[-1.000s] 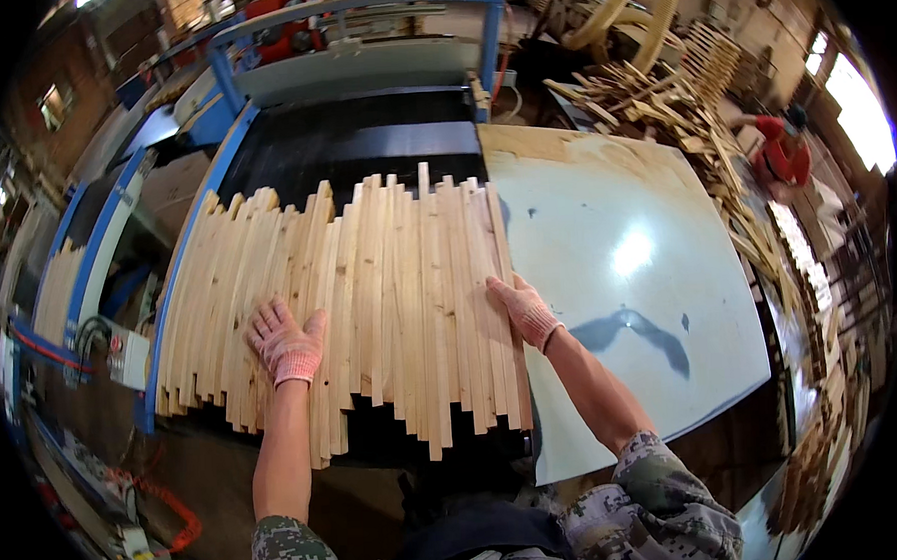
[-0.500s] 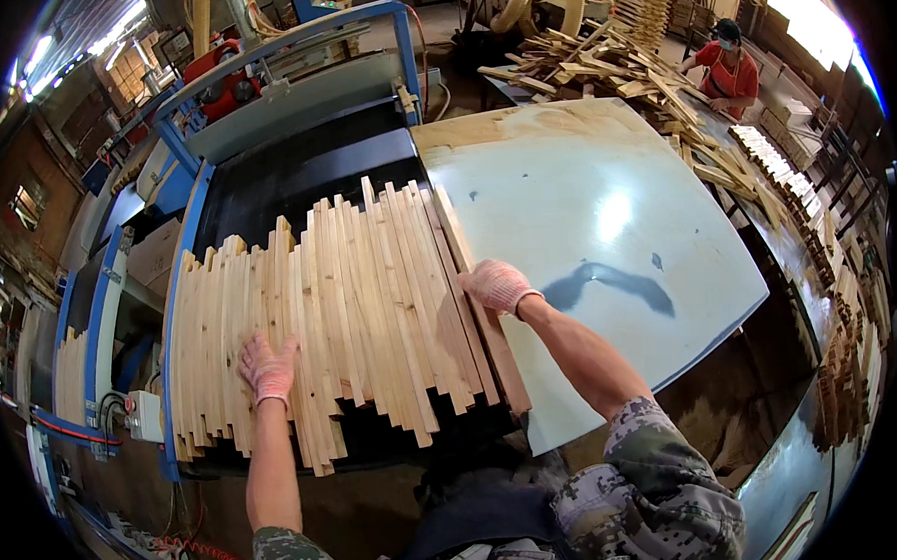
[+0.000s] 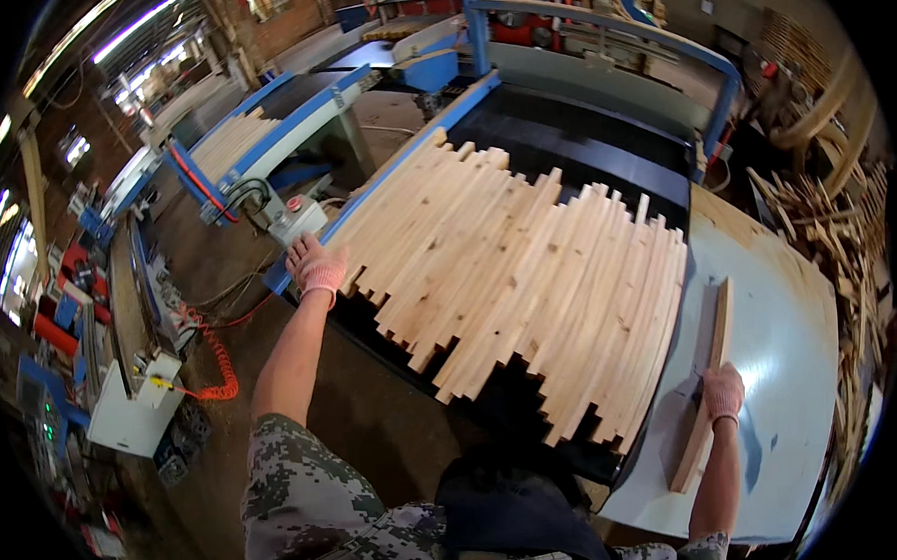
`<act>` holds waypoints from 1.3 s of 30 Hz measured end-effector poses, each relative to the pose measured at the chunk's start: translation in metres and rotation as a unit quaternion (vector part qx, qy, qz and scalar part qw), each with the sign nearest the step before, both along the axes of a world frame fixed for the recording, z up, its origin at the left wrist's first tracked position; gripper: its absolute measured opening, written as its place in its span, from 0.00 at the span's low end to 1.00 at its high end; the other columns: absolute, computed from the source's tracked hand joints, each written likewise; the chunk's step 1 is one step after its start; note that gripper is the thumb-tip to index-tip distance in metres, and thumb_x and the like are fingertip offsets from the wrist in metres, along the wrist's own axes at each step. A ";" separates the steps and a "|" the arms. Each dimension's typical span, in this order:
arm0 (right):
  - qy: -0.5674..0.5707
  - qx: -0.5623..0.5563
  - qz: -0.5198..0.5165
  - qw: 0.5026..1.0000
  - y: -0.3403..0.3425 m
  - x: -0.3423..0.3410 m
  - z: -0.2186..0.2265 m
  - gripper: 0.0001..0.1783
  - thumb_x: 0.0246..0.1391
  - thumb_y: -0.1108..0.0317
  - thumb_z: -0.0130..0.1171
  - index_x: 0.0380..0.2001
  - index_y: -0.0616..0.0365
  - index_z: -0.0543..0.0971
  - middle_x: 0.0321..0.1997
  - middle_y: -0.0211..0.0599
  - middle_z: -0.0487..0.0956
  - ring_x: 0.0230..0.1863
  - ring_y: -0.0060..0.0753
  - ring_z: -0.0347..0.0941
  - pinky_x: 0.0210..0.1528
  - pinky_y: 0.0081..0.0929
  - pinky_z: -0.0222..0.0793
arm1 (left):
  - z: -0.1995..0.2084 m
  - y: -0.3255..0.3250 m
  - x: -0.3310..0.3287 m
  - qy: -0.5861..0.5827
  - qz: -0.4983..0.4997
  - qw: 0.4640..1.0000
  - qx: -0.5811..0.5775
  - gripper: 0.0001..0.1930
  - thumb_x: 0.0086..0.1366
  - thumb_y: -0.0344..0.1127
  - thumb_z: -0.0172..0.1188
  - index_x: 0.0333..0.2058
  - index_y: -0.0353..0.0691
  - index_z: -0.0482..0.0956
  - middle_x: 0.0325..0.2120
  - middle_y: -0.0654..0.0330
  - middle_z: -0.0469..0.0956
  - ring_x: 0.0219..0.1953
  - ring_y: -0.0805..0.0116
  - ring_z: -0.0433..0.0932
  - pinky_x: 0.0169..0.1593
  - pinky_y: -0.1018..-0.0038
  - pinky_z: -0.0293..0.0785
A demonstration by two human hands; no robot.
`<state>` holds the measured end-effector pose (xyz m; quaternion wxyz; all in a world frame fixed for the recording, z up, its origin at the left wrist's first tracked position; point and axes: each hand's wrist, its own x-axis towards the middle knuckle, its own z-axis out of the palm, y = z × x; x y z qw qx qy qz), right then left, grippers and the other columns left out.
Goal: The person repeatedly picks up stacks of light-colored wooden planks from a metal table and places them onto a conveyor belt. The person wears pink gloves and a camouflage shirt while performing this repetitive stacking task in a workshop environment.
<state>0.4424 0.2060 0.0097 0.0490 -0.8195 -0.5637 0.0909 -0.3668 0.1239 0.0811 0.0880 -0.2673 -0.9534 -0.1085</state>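
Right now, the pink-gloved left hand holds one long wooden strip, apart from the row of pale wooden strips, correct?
No: the head view shows the pink-gloved right hand holding that long wooden strip, apart from the pale wooden strips.

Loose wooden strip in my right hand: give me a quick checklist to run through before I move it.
1. Right hand on the loose strip: ok, gloved fingers closed around it.
2. Loose strip apart from the row of strips: ok, pale sheet shows between.
3. Row ends even: not ok, ragged at both ends.
4. Left hand not touching the control box: cannot tell, fingertips appear right beside it.
5. Loose strip's underside sound: cannot tell, hidden.
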 end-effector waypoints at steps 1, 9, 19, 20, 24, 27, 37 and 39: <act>0.002 -0.007 0.006 1.000 0.002 -0.010 0.005 0.23 0.61 0.51 0.62 0.41 0.64 0.82 0.46 0.60 0.86 0.55 0.65 0.81 0.57 0.53 0.77 | 0.004 -0.007 -0.020 0.007 0.021 1.000 -0.007 0.54 0.63 0.62 0.67 0.77 0.36 0.54 0.78 0.45 0.56 0.80 0.46 0.52 0.80 0.52 0.46; -0.020 0.000 0.011 1.000 0.001 -0.003 0.002 0.22 0.63 0.52 0.60 0.47 0.62 0.82 0.51 0.57 0.85 0.57 0.62 0.80 0.60 0.52 0.75 | 0.038 0.018 -0.082 0.076 0.004 0.995 -0.060 0.53 0.61 0.63 0.67 0.76 0.38 0.58 0.74 0.44 0.63 0.75 0.45 0.62 0.77 0.50 0.55; 0.011 -0.042 -0.003 0.999 -0.024 -0.024 0.021 0.27 0.65 0.47 0.56 0.51 0.61 0.82 0.53 0.58 0.86 0.58 0.60 0.82 0.61 0.50 0.77 | 0.034 -0.025 -0.080 -0.003 -0.133 0.987 0.091 0.45 0.67 0.51 0.69 0.75 0.35 0.63 0.76 0.44 0.62 0.76 0.47 0.63 0.76 0.59 0.61; 0.017 -0.045 -0.004 0.999 -0.029 -0.030 0.020 0.27 0.65 0.47 0.56 0.51 0.61 0.82 0.54 0.58 0.86 0.58 0.60 0.82 0.62 0.49 0.77 | 0.012 -0.037 -0.088 -0.006 -0.207 0.964 0.165 0.42 0.71 0.49 0.66 0.75 0.33 0.62 0.77 0.44 0.61 0.76 0.50 0.63 0.76 0.61 0.59; 0.024 -0.069 -0.030 0.997 -0.017 -0.021 0.038 0.28 0.66 0.47 0.54 0.54 0.60 0.82 0.57 0.56 0.85 0.61 0.57 0.82 0.63 0.49 0.77 | 0.003 -0.056 0.084 -0.356 -0.411 0.808 0.230 0.17 0.76 0.41 0.60 0.53 0.35 0.86 0.49 0.58 0.86 0.53 0.66 0.83 0.58 0.67 0.79; 0.035 -0.094 -0.039 0.994 -0.012 -0.021 0.035 0.28 0.67 0.48 0.53 0.56 0.60 0.81 0.58 0.55 0.85 0.62 0.57 0.81 0.63 0.49 0.77 | 0.000 -0.114 0.191 -0.655 -0.460 0.600 0.021 0.22 0.76 0.43 0.57 0.54 0.27 0.85 0.52 0.49 0.87 0.53 0.60 0.86 0.61 0.64 0.81; 0.137 -0.006 -0.072 0.988 -0.026 -0.008 0.029 0.39 0.65 0.39 0.56 0.70 0.55 0.75 0.58 0.52 0.85 0.62 0.55 0.81 0.64 0.47 0.75 | -0.194 -0.200 0.325 -0.513 -0.288 0.711 -0.385 0.31 0.77 0.55 0.59 0.65 0.34 0.80 0.63 0.49 0.81 0.66 0.53 0.77 0.70 0.65 0.70; 0.173 0.050 -0.088 0.980 -0.039 -0.006 0.024 0.42 0.66 0.37 0.56 0.73 0.55 0.72 0.56 0.52 0.86 0.60 0.54 0.82 0.64 0.46 0.75 | -0.255 -0.223 0.320 -0.488 -0.196 0.733 -0.432 0.31 0.78 0.56 0.56 0.65 0.35 0.80 0.64 0.49 0.80 0.66 0.52 0.76 0.70 0.63 0.69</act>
